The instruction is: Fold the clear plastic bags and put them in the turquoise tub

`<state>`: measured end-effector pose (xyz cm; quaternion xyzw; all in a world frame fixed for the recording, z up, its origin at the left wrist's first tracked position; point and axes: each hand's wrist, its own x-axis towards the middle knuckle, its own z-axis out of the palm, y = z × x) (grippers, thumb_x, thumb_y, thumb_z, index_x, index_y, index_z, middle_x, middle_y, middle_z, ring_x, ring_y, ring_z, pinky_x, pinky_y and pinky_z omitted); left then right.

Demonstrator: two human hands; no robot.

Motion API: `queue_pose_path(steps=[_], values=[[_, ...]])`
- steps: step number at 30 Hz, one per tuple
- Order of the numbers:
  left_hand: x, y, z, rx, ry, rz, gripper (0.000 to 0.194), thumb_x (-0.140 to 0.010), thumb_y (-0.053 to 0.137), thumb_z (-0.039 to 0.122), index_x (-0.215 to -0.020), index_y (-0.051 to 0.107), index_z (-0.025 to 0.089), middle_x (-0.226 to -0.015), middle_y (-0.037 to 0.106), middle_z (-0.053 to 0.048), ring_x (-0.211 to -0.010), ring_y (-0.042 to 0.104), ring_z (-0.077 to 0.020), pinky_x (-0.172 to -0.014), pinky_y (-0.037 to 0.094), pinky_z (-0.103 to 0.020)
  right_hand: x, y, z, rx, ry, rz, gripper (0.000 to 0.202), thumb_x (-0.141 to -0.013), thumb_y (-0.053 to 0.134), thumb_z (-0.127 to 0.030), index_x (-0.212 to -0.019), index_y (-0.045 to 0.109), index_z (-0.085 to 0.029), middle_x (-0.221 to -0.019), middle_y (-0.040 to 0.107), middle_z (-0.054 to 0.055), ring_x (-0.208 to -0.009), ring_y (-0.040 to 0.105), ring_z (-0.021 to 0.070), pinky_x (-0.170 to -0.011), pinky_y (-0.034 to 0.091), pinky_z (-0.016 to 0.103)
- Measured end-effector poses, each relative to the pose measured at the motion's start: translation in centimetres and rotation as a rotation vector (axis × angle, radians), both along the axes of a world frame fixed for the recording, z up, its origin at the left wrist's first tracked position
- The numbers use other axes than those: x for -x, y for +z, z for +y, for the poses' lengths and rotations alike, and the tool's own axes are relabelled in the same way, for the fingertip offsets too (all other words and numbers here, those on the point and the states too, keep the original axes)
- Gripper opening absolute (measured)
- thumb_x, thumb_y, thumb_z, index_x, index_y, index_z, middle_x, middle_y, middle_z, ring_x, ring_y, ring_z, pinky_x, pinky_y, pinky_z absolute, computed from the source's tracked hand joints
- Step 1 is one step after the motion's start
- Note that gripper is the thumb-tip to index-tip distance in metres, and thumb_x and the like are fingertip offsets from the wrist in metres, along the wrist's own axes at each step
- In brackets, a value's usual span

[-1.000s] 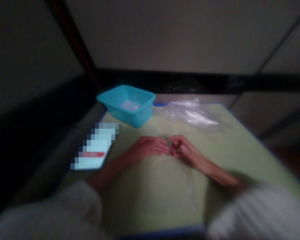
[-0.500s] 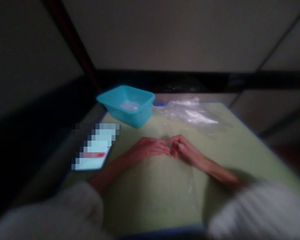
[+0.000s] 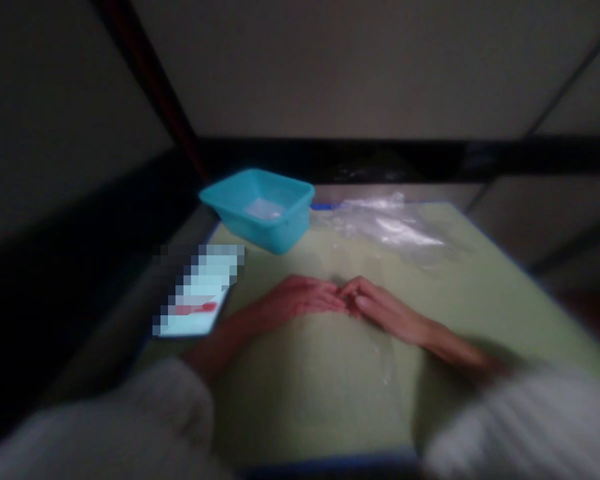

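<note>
My left hand (image 3: 313, 295) lies over a thin clear plastic bag (image 3: 350, 380) on the table, its fingers stretched out and close together. Meeting its fingertips from the other side is my right hand (image 3: 373, 303), with curled fingers and the thumb pressed in. It seems to pinch the plastic, though blur and the fingers hide the exact grip. Faint edges and glints of the plastic show both in front of my hands and beyond them.
A turquoise basket (image 3: 280, 233) with something whitish inside stands at the back left. Crumpled clear plastic (image 3: 395, 227) lies at the back right. A lit, partly blurred-out screen (image 3: 195, 310) is beside my left forearm. The green tabletop (image 3: 480, 287) has blue edges.
My right fingers have drawn in slightly closer against the left fingertips. The whole view has shifted a little; the basket and the screen stay in place.
</note>
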<state>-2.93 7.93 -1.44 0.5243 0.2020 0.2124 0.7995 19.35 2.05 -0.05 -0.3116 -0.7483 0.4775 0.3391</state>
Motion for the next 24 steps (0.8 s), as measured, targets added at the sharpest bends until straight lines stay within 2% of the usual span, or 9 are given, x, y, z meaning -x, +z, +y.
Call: queue_pose_path(steps=[10, 13, 15, 17, 20, 22, 24], values=[[0.1, 0.0, 0.0, -0.001, 0.007, -0.002, 0.029, -0.084, 0.060, 0.025, -0.108, 0.065, 0.009, -0.109, 0.067, -0.017, -0.104, 0.063, -0.0270, -0.098, 0.040, -0.041, 0.2, -0.1, -0.2, -0.041, -0.011, -0.001, 0.030, -0.097, 0.032, -0.043, -0.097, 0.048, -0.018, -0.079, 0.052, 0.001, -0.072, 0.051, 0.0132, -0.068, 0.042, 0.029], [0.2, -0.1, 0.0, 0.016, 0.030, 0.007, 0.030, -0.084, 0.061, 0.025, -0.109, 0.064, 0.008, -0.108, 0.068, -0.018, -0.102, 0.064, -0.0261, -0.097, 0.041, -0.040, 0.0, 0.1, -0.4, -0.187, -0.007, -0.021, 0.023, -0.096, 0.037, -0.038, -0.093, 0.049, -0.018, -0.078, 0.053, 0.001, -0.071, 0.051, 0.0136, -0.065, 0.043, 0.028], [0.3, -0.1, 0.0, 0.029, 0.031, 0.017, 0.030, -0.084, 0.060, 0.024, -0.110, 0.064, 0.008, -0.108, 0.067, -0.018, -0.102, 0.064, -0.0251, -0.097, 0.041, -0.040, -0.1, 0.6, -1.1, -0.395, 0.052, -0.108, 0.018, -0.092, 0.045, -0.035, -0.089, 0.053, -0.018, -0.078, 0.054, 0.003, -0.071, 0.051, 0.0144, -0.063, 0.042, 0.027], [0.3, 0.2, -0.1, 0.025, 0.017, 0.035, 0.029, -0.086, 0.057, 0.023, -0.110, 0.063, 0.008, -0.111, 0.066, -0.018, -0.104, 0.063, -0.0246, -0.098, 0.040, -0.039, 0.0, 1.5, -2.1, -0.583, 0.202, -0.281, 0.017, -0.088, 0.052, -0.033, -0.086, 0.057, -0.017, -0.078, 0.056, 0.003, -0.070, 0.050, 0.0151, -0.061, 0.041, 0.027], [0.2, 0.5, -0.2, 0.021, -0.015, 0.056, 0.028, -0.089, 0.052, 0.023, -0.111, 0.063, 0.010, -0.112, 0.066, -0.017, -0.106, 0.062, -0.0246, -0.100, 0.038, -0.040, 0.6, 2.9, -4.0, -0.678, 0.385, -0.551, 0.020, -0.082, 0.057, -0.038, -0.083, 0.062, -0.018, -0.078, 0.059, 0.003, -0.073, 0.052, 0.0175, -0.065, 0.041, 0.031], [0.0, 0.6, -0.3, 0.042, -0.015, 0.041, 0.028, -0.089, 0.051, 0.022, -0.111, 0.062, 0.009, -0.111, 0.066, -0.017, -0.106, 0.062, -0.0252, -0.100, 0.038, -0.042, 1.0, 3.5, -5.3, -0.672, 0.437, -0.679, 0.022, -0.078, 0.061, -0.040, -0.078, 0.061, -0.019, -0.079, 0.060, 0.003, -0.071, 0.051, 0.0171, -0.066, 0.041, 0.032], [0.0, 0.6, -0.3, 0.062, 0.002, 0.020, 0.028, -0.089, 0.051, 0.022, -0.110, 0.062, 0.007, -0.110, 0.066, -0.019, -0.105, 0.063, -0.0256, -0.099, 0.038, -0.043, 1.4, 3.7, -6.3, -0.689, 0.461, -0.760, 0.019, -0.080, 0.061, -0.037, -0.074, 0.060, -0.019, -0.077, 0.061, 0.001, -0.067, 0.050, 0.0158, -0.065, 0.040, 0.032]])
